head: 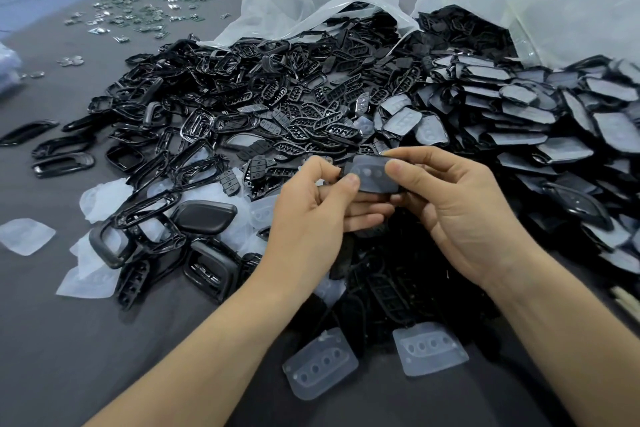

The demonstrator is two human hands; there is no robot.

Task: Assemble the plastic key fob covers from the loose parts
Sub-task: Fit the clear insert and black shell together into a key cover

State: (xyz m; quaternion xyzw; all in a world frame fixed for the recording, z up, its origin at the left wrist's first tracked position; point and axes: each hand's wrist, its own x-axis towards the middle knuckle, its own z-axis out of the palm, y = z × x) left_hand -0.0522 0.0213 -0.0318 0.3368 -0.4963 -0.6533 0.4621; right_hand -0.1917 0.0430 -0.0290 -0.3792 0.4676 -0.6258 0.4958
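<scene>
Above the grey tabletop (69,340), the left hand (311,215) and right hand (460,204) pinch one key fob cover (375,177) between thumbs and fingers; it seems a translucent pad over a black shell. Loose black parts (277,97) lie heaped behind.

frames (194,125): glossy black plastic | membranes (320,362): frosted translucent, soft-looking | table cover (69,340): matt grey cloth
</scene>
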